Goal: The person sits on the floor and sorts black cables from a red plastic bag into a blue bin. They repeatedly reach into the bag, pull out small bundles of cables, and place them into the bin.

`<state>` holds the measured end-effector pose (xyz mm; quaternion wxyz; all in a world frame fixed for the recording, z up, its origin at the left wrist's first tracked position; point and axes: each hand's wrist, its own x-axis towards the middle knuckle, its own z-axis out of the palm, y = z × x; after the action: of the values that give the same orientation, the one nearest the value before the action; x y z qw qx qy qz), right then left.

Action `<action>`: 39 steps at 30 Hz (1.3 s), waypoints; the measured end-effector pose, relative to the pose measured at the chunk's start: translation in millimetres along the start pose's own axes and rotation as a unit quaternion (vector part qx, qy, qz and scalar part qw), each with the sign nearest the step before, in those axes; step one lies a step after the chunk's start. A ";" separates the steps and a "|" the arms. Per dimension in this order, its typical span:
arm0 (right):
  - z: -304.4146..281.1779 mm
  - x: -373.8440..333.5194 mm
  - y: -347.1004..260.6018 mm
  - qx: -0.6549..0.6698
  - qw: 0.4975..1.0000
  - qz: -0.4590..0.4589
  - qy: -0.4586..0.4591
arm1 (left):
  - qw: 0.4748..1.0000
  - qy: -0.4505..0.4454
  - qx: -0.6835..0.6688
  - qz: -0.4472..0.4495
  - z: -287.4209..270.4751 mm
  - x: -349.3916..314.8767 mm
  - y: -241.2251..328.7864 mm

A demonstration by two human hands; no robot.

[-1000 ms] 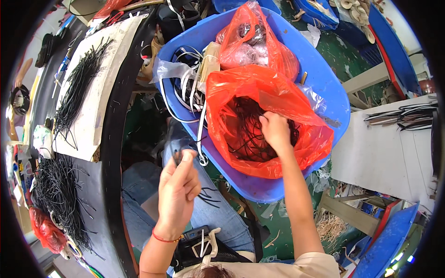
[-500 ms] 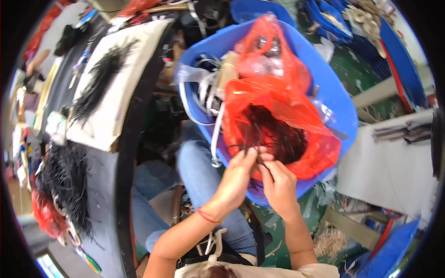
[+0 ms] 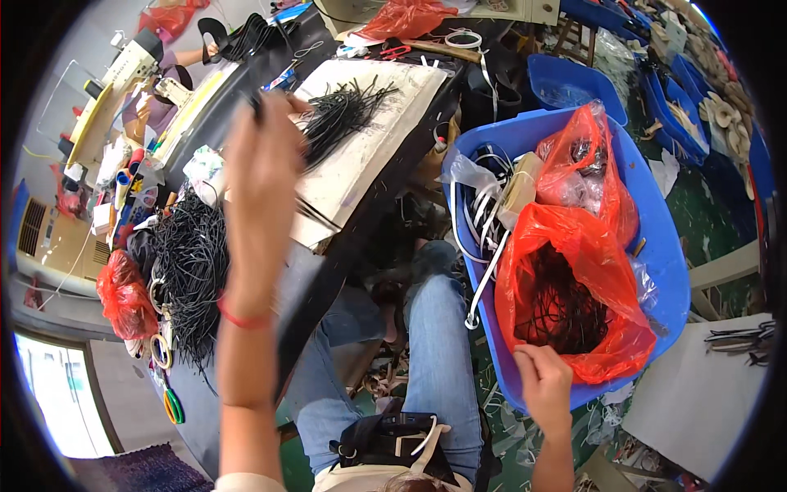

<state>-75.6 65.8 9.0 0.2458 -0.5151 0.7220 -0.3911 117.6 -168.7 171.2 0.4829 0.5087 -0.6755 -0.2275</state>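
Note:
My left hand is raised over the bench, blurred by motion, its fingers closed round a black cord whose ends trail below the palm. Beside it, a bundle of black cords lies on a pale board. My right hand is low at the near rim of an open red plastic bag, fingers curled and pinching its edge. Inside the bag is a tangle of black cords. The bag sits in a blue plastic tub.
A big heap of black cords and a knotted red bag lie on the bench's left. White straps hang over the tub's side. At the far left, another person's arm shows near a sewing machine. Scraps litter the green floor.
My hands were together over the red bag with black cords between them. The left has swung up and left above the bench; the right stays by the bag. The view has turned left.

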 end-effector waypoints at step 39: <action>7.7 -12.7 62.0 -0.117 0.987 -0.020 0.104 | 0.543 -0.491 -0.356 -0.581 198.2 -213.3 -62.5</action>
<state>-99.5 85.5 -46.8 0.0994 -0.5111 0.7738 -0.3606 -25.0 -35.4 -53.7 -0.0206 0.3852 -0.2276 -0.8941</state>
